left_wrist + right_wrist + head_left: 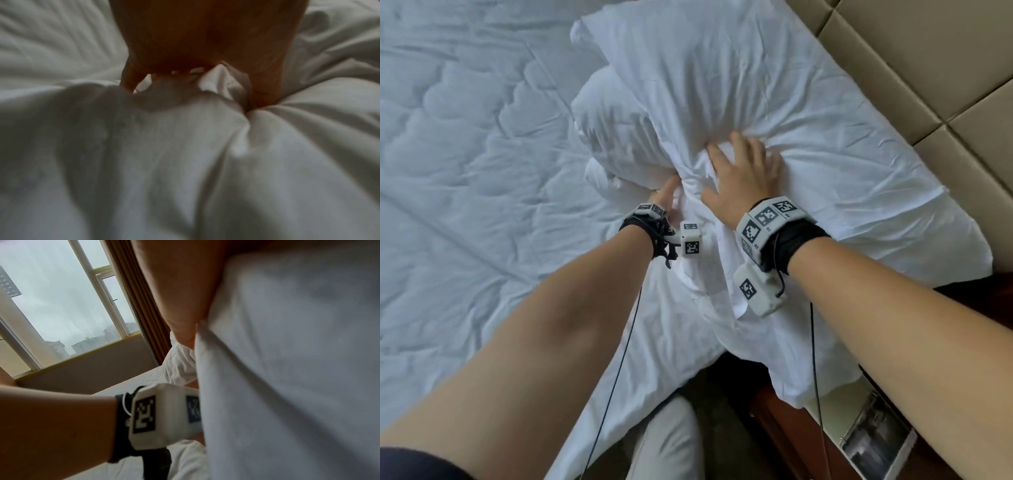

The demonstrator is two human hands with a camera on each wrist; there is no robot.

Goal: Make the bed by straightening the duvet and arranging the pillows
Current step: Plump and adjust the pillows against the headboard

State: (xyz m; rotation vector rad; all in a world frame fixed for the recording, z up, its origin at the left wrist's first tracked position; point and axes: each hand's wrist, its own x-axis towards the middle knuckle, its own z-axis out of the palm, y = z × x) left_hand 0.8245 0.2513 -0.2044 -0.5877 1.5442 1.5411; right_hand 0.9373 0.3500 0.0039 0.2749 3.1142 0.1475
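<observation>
A big white pillow (722, 78) lies against the headboard, its loose case end trailing toward me. My right hand (726, 168) lies on its near middle with fingers spread and fairly straight, pressing down so that creases radiate from it; the right wrist view shows the palm (180, 296) against the white cloth (287, 353). My left hand (669, 188) is just left of it at the pillow's edge, fingers hidden in the fabric. In the left wrist view the fingers (131, 78) curl into the pillow (185, 162) and pinch a fold (218, 79). The quilted white duvet (465, 154) is spread on the left.
A second white pillow (606, 106) sits partly under the first, on its left. The beige padded headboard (928, 68) runs along the right. A dark wooden nightstand (784, 431) with a booklet (876, 438) is bottom right. A window (61, 305) and brown curtain (133, 296) lie beyond the bed.
</observation>
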